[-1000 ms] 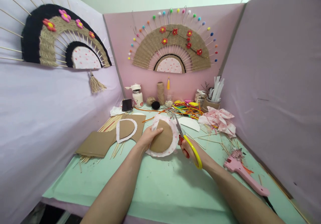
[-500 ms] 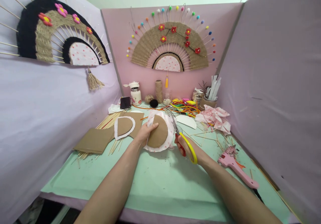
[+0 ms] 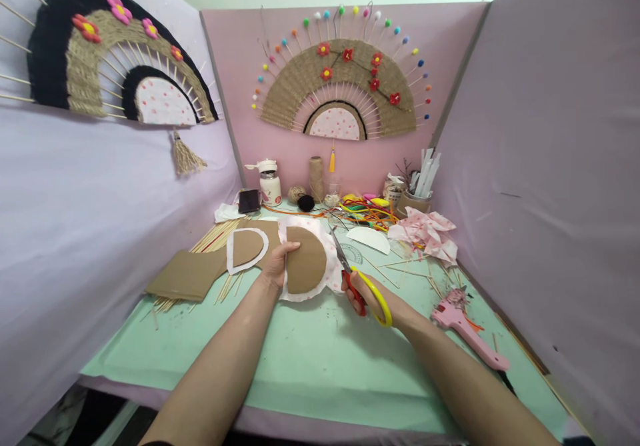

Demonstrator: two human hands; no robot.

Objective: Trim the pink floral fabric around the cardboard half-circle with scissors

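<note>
My left hand [image 3: 278,264] pinches the straight edge of a brown cardboard half-circle [image 3: 307,263], thumb on top. Beneath the cardboard lies white fabric with pink dots [image 3: 332,274], which sticks out as a border around it. In my right hand [image 3: 361,293] is a pair of scissors [image 3: 375,296] with red and yellow handles. The metal blades point up and away, at the right edge of the fabric. To the left, a smaller cardboard half-circle with a white border [image 3: 248,251] rests on other cardboard.
Cardboard pieces [image 3: 187,276] and thin sticks lie at the left. A pink glue gun [image 3: 470,336] is at the right, near crumpled dotted fabric [image 3: 424,233]. Behind are a white half-circle [image 3: 369,239], a clear protractor [image 3: 351,253], a bottle [image 3: 271,188] and a twine spool [image 3: 316,179].
My left hand has moved slightly left with the cardboard and fabric, turning the straight edge more upright. The scissors have shifted a little left, and the protractor shows more.
</note>
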